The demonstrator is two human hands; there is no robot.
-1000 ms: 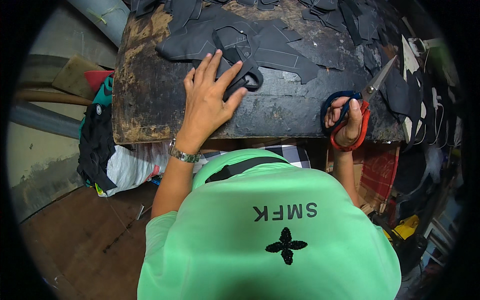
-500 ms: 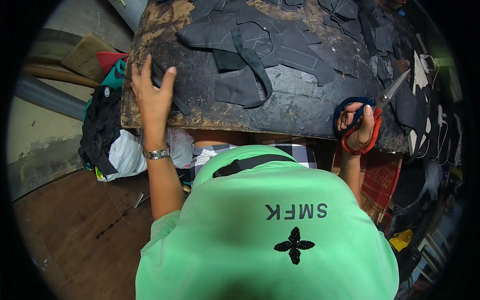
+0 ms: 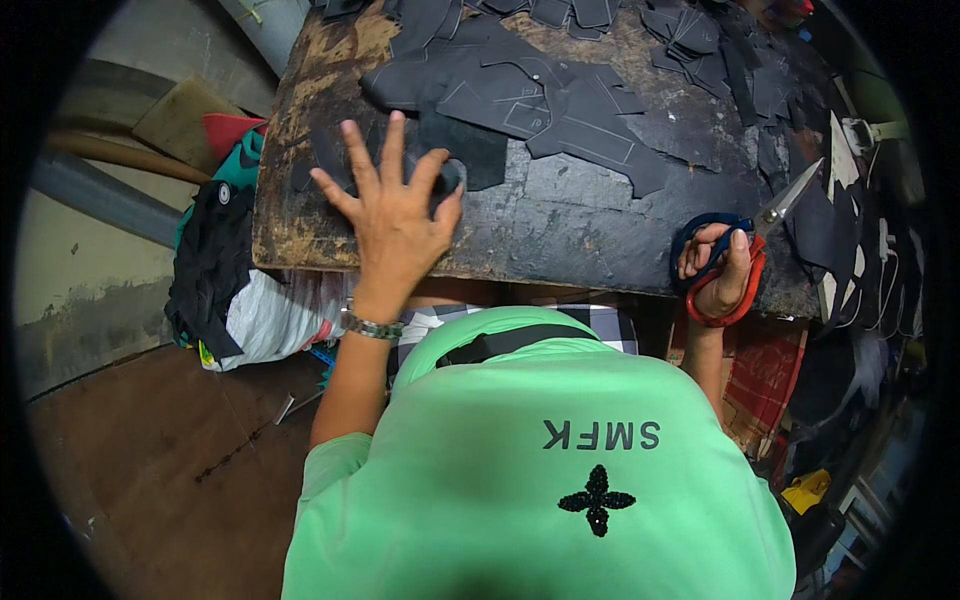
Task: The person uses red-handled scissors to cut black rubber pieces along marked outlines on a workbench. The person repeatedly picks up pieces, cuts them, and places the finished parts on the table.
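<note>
Head view: the left hand [image 3: 392,215] is spread flat, fingers fanned, palm down on small dark cut pieces of sheet material [image 3: 452,175] near the front left edge of the worn dark tabletop [image 3: 560,225]. A beaded metal wristband [image 3: 372,326] sits on that wrist. The right hand [image 3: 722,275] is closed through the red and blue loop handles of the steel-bladed scissors [image 3: 745,240], which lie at the front right edge of the tabletop, blades pointing up and right. Larger dark pattern pieces with pale chalk outlines [image 3: 540,100] lie further back, apart from both hands. A heap of black and white cloth [image 3: 240,290] hangs left of the tabletop
</note>
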